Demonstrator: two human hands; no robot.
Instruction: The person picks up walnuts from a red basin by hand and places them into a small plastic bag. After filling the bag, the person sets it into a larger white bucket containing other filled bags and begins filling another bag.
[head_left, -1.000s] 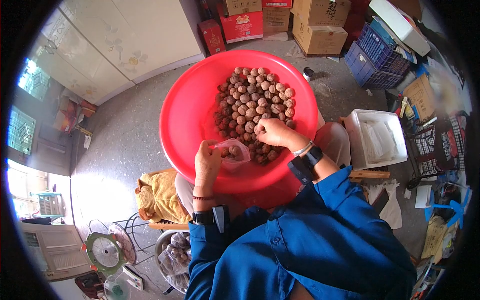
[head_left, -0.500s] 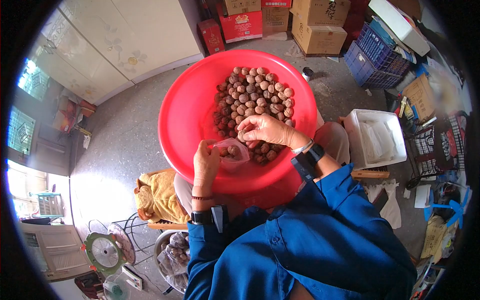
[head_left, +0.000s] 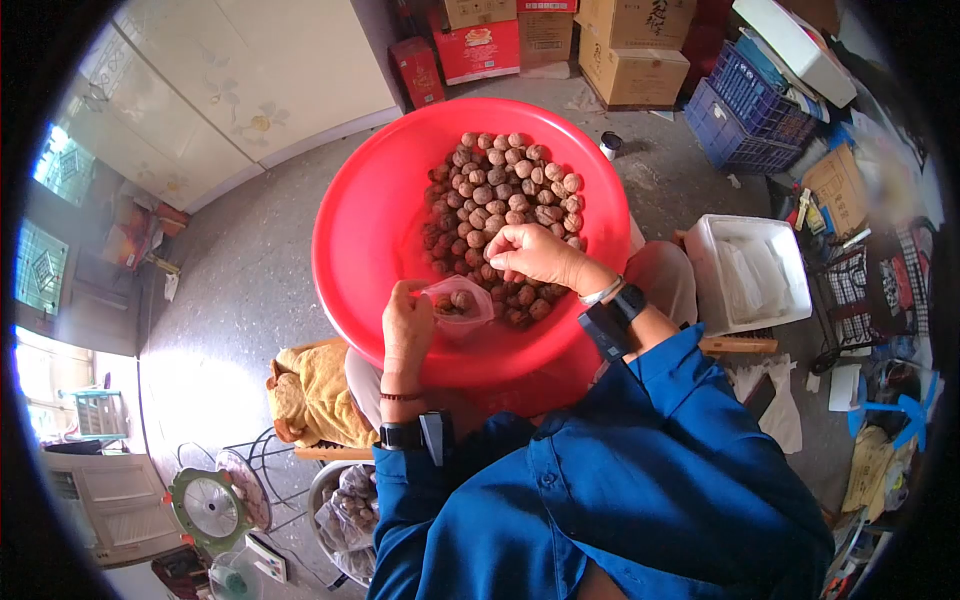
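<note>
Walnuts (head_left: 496, 177) crowd the red basin (head_left: 365, 200), a few in the plastic bag (head_left: 480, 310) our left hand (head_left: 408, 325) pinches toward the basin's near side. We're mid-filling, it seems; our right hand (head_left: 535, 253) is among the basin's nuts, whether gripping one we can't tell; next calls for bagging another.

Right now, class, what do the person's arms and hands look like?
The left hand and right hand are gloveless, beyond blue sleeves. The left wears a dark red bracelet and black wristband; the right, a silvery bangle and black-strapped device.
</note>
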